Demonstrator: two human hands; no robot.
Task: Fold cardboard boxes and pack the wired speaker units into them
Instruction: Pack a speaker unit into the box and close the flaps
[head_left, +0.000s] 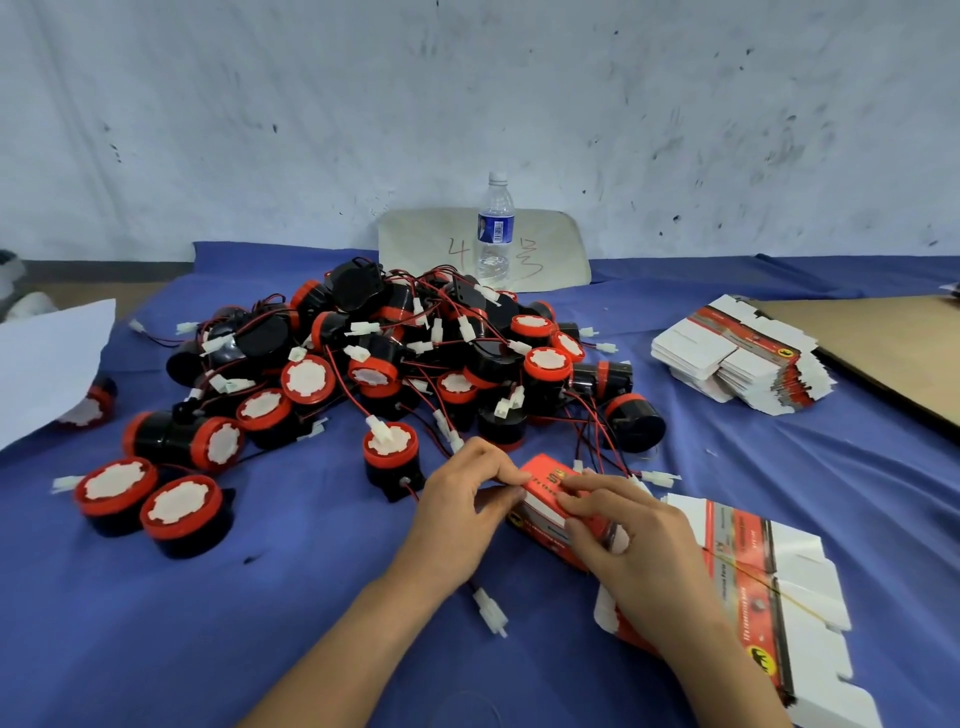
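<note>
A small red and white cardboard box (545, 506) lies on the blue cloth between my hands. My left hand (467, 499) pinches its left end with thumb and fingers. My right hand (623, 535) lies over its right part, fingers curled on the top. A big heap of black and red wired speaker units (395, 358) with white connectors fills the middle of the table. One unit (389, 460) stands just left of my left hand. A white connector (491, 613) lies below my left wrist. Flat unfolded boxes (753, 587) lie under my right forearm.
A second stack of flat boxes (737, 358) sits at the right, beside a brown cardboard sheet (883, 343). A water bottle (496, 228) stands at the back on a pale board (415, 244). A white sheet (47, 364) covers the left edge.
</note>
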